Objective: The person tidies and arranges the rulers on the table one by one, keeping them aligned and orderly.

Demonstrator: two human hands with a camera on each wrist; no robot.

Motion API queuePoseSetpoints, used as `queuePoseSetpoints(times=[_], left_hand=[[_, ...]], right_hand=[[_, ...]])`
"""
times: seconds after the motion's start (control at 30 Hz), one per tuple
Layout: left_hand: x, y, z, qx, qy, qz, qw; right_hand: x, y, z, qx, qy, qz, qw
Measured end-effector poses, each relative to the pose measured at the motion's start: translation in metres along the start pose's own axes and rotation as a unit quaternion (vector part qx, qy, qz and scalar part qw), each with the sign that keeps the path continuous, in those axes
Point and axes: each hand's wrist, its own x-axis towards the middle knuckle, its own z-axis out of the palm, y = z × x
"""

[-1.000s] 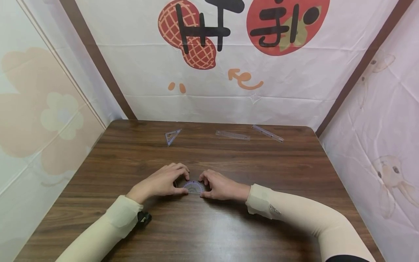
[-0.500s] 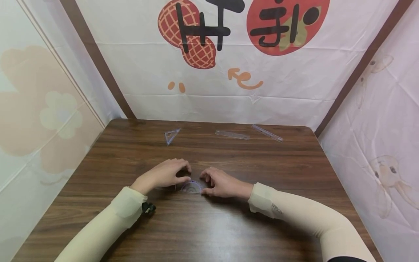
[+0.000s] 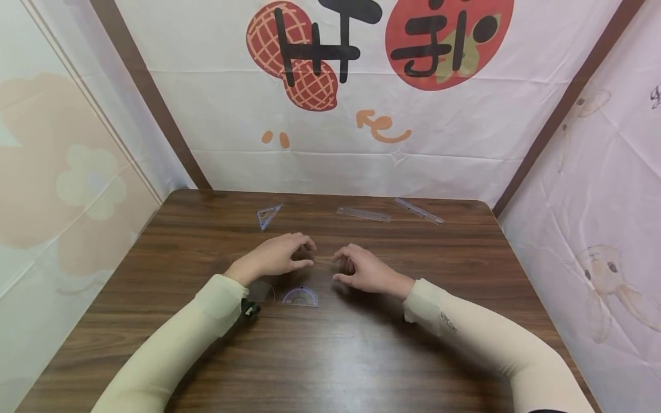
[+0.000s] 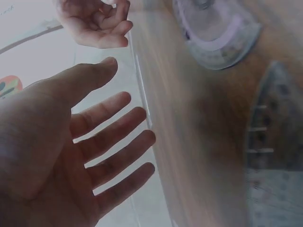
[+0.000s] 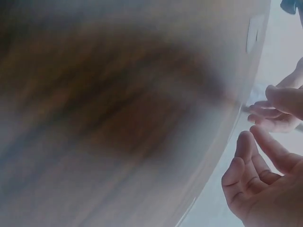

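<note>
Head view: the left hand (image 3: 276,257) and the right hand (image 3: 364,271) hover above the table (image 3: 465,275), palms facing each other, fingers loosely bent and grasping nothing. The protractor (image 3: 300,296) lies flat on the table just in front of both hands, nearer the person, touching neither. A second clear, rounded piece (image 3: 262,291) lies just beside it, next to the left sleeve; its type cannot be determined.

Left wrist view: the left hand (image 4: 71,146) shows fingers spread and nearly straight, palm empty, a detail the head view does not resolve. The protractor (image 4: 220,35) appears at top right and the right hand (image 4: 97,23) at top, fingers curled inward on nothing.

Right wrist view: the right hand (image 5: 258,182) is relaxed and empty; the wood surface is heavily blurred and the protractor is out of frame.

Surroundings: a small triangle ruler (image 3: 268,215) and two straight rulers (image 3: 364,214) (image 3: 418,211) lie near the far edge, well apart from both hands. Nothing lies between the hands and the protractor. Printed cloth encloses the table on three sides.
</note>
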Motion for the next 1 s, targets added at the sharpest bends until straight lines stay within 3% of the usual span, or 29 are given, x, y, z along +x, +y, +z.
queuePoseSetpoints(times=[0.33, 0.67, 1.0], left_hand=[[0.039, -0.004, -0.009, -0.032, 0.012, -0.018, 0.9992], [0.074, -0.014, -0.007, -0.059, 0.018, -0.045, 0.9971], [0.104, -0.023, -0.004, -0.057, 0.036, -0.07, 0.9953]], right_hand=[[0.005, 0.026, -0.029, -0.008, 0.061, 0.035, 0.997], [0.007, 0.055, -0.049, -0.013, 0.092, 0.088, 0.992], [0.01, 0.085, -0.066, -0.015, 0.114, 0.132, 0.984]])
